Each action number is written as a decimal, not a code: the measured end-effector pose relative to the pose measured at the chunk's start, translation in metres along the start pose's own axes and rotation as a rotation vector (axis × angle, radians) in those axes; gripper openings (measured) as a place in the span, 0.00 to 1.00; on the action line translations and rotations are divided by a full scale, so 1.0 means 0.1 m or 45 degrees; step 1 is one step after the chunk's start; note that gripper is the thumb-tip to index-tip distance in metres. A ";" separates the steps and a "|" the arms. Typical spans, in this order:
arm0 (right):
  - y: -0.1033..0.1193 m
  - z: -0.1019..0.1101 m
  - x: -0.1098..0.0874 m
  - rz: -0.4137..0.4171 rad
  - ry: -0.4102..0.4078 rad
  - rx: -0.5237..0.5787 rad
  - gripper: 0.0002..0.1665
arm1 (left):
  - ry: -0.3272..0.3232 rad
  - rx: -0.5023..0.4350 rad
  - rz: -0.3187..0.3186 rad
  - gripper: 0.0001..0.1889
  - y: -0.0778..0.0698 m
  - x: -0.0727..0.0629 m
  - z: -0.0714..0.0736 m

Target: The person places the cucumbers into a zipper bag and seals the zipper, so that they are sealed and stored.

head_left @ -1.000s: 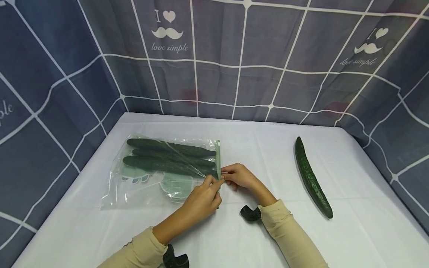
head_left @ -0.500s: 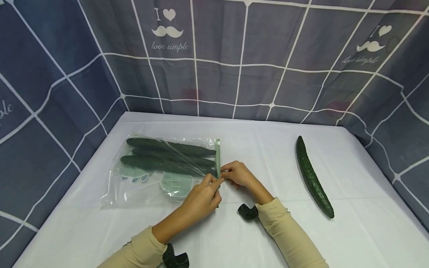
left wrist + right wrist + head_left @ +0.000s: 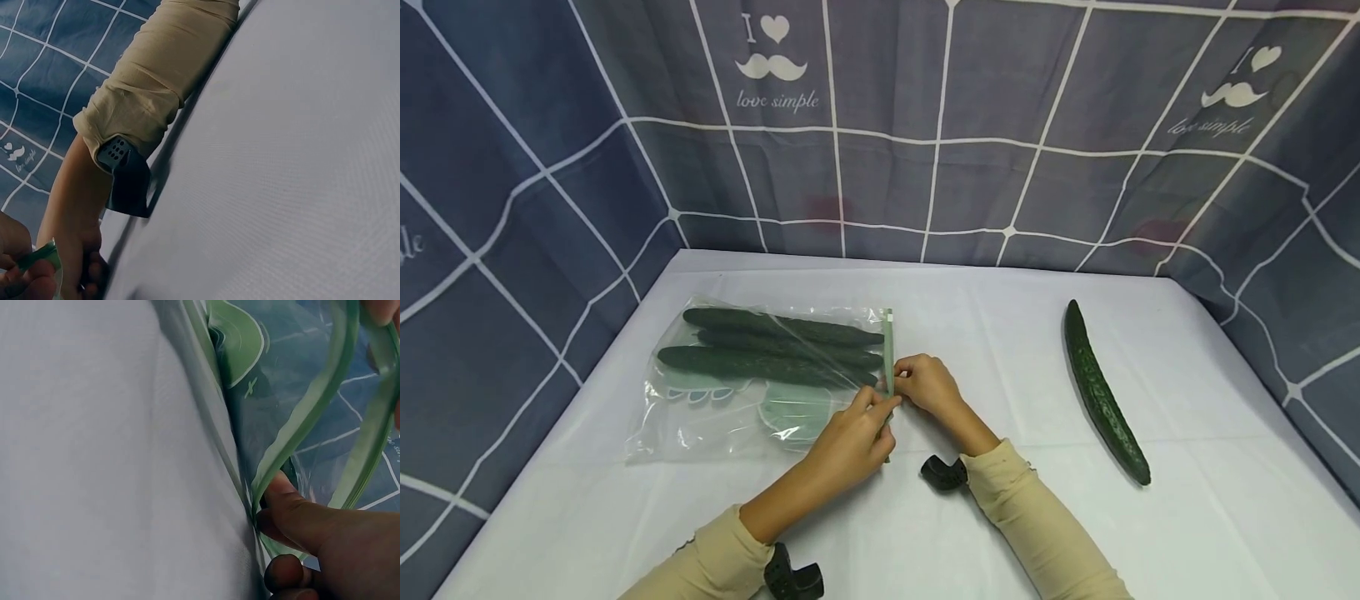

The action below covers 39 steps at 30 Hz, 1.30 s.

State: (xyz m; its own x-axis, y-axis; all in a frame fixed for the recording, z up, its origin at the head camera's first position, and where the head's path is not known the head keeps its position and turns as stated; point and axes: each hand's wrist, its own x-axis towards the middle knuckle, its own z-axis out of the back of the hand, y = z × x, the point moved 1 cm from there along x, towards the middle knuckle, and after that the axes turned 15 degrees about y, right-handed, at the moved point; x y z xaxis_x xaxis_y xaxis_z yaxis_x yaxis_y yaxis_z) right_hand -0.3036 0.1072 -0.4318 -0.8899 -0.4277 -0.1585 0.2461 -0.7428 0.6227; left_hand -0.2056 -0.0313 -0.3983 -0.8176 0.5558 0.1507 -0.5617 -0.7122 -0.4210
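Note:
A clear zip bag (image 3: 685,433) with a green zip strip (image 3: 888,333) and pale green printed shapes lies flat on the table. Inside it, dark green cucumbers (image 3: 760,364) lie side by side. My left hand (image 3: 848,439) pinches the bag's mouth near its front corner. Facing it, my right hand (image 3: 931,385) has its fingertips at the strip; in the right wrist view the right thumb and fingers (image 3: 294,512) pinch the green edge, and the mouth gapes apart. A loose cucumber (image 3: 1101,392) rests at the right, away from both hands.
A white cloth covers the table (image 3: 985,333). Behind and at both sides hangs a dark checked curtain (image 3: 887,108) with white lines and printed words. Black camera mounts (image 3: 943,473) sit at both wrists.
The front cucumber in the bag has slid left. My right hand has shifted slightly left and away along the strip. The left hand stays in place; the loose cucumber has not been touched.

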 end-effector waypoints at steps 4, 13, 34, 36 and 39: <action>-0.03 0.00 -0.01 0.030 0.023 -0.023 0.09 | 0.035 -0.034 0.026 0.19 0.00 0.01 -0.02; -0.15 0.05 -0.02 0.039 0.177 0.159 0.09 | 0.050 -0.048 0.050 0.19 0.00 0.01 -0.03; -0.24 0.14 -0.21 0.070 0.193 0.218 0.15 | 0.048 -0.018 0.058 0.18 0.00 0.00 -0.06; -0.25 0.17 -0.24 0.063 0.175 0.220 0.16 | 0.041 -0.006 0.060 0.18 0.01 0.00 -0.06; -0.29 0.21 -0.29 0.043 0.144 0.226 0.17 | 0.031 0.002 0.054 0.18 0.01 0.00 -0.06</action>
State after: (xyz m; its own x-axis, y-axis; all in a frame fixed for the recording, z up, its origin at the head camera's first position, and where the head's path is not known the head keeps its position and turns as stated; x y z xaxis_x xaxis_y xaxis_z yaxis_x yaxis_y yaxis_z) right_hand -0.2932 0.1520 -0.4288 -0.8311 -0.5132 -0.2142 0.1945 -0.6291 0.7526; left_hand -0.2051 -0.0294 -0.4040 -0.8371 0.5357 0.1109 -0.5271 -0.7358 -0.4251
